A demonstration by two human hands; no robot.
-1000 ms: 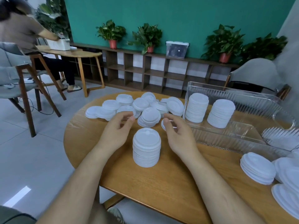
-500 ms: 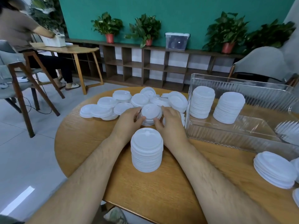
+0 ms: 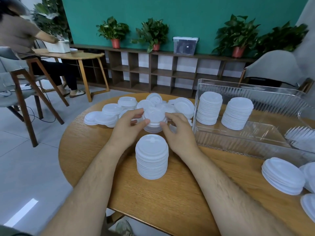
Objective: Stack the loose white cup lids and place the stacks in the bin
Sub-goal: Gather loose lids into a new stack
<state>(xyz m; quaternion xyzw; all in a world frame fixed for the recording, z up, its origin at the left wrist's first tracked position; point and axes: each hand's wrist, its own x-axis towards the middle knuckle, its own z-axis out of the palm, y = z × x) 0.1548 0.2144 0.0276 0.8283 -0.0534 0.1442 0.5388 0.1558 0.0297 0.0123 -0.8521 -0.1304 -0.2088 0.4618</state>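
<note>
Both the left hand [image 3: 128, 128] and the right hand [image 3: 179, 133] grip one short lid stack [image 3: 154, 117], fingers curled round its rim from opposite sides. Location: among the loose lids [image 3: 110, 111] on the tabletop [image 3: 170, 201], just behind a taller stack [image 3: 151, 160]. The clear bin [image 3: 255, 142] at right contains two stacks [image 3: 208, 108].

Just left of the bin [image 3: 238, 144], the left hand [image 3: 127, 132] and right hand [image 3: 179, 135] grip a short pile [image 3: 154, 116] of lids from either side, fingers curled at its rim. Loose lids [image 3: 109, 114] spread farther left of the bin. A tall stack [image 3: 151, 160] stands on the table [image 3: 153, 205] off the bin's near left corner. Two stacks [image 3: 208, 108] stand inside the bin.
</note>
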